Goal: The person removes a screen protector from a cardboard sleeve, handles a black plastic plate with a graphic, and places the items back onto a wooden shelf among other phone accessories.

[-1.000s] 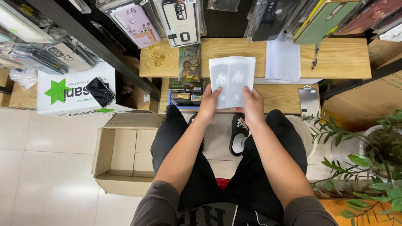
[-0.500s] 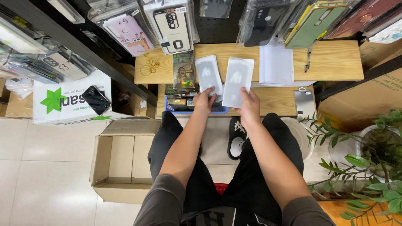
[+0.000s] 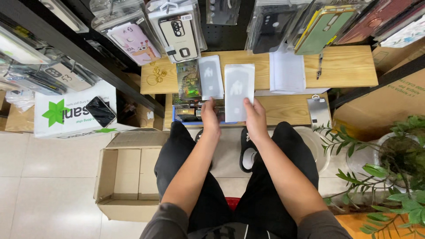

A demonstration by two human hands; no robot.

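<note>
Now left hand (image 3: 210, 116) pinching grey packet (image 3: 210, 77), right hand (image 3: 255, 118) pinching white packet (image 3: 239, 86), edges apart.

I'm seeing two pale grey packets (image 3: 239, 90) with white figures; I'm noting the shelf (image 3: 345, 66) showing light wood grain; the trousers (image 3: 292, 177) are reading black; the open box (image 3: 126, 179) is showing plain brown card; the white carton (image 3: 66, 116) is bearing a green star; the plant (image 3: 389, 177) is looking green.
</note>
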